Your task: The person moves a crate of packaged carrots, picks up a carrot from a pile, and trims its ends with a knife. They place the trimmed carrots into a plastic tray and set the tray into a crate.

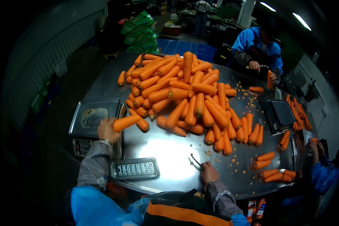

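Observation:
My left hand [107, 130] is closed around the end of a carrot [126, 122], beside the scale [95, 113] at the left. The carrot points right, toward the large pile of carrots [165, 84]. Low in the centre, my right hand [209, 173] grips a thin dark tool [196, 160], its curved tip pointing up and left over the steel table [169, 156]. Between my hands, nearer the left one, lies a clear plastic tray [135, 168] with nothing visible in it.
Across the table at the upper right, a co-worker [258, 51] holds a carrot and a tool. Another person's hands [317, 146] are at the far right. A black scale [278, 115], small carrot groups and orange scraps lie on the right side. Green crates [141, 34] stand behind.

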Action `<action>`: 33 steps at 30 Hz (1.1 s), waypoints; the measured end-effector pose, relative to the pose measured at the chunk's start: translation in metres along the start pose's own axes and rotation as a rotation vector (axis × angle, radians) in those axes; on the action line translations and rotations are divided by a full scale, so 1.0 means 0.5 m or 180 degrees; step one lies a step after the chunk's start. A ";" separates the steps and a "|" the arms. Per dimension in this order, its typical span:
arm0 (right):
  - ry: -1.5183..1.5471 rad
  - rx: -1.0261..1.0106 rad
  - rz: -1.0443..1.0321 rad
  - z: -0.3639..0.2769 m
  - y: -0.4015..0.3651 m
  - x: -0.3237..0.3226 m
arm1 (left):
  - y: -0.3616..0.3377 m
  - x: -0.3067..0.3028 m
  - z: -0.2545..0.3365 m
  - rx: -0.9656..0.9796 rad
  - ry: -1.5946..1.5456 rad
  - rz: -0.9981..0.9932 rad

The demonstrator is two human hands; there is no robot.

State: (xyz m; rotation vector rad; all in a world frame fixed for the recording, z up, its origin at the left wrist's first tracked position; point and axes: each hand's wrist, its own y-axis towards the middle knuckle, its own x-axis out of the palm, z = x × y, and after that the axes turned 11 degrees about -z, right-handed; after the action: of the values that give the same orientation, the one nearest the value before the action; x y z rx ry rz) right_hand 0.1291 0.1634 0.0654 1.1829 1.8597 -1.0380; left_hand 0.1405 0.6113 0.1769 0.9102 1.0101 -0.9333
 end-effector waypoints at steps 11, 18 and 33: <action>0.0252 -0.0492 0.1688 0.061 -0.138 -0.106 | -0.077 0.072 0.257 0.0952 -0.1787 -0.1097; 0.0168 -0.0137 0.1288 0.201 -0.267 -0.083 | -0.163 0.179 0.481 0.2055 -0.1761 -0.1710; 0.2482 0.0596 0.1905 0.267 -0.250 -0.066 | -0.329 0.294 0.568 0.2747 -0.0584 -0.3027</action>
State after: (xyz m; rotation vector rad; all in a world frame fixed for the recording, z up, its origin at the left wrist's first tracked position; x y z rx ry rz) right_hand 0.0419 -0.0006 0.0669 2.3104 1.7381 -0.4285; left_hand 0.1020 0.2660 0.0845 0.9923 0.8595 -2.3273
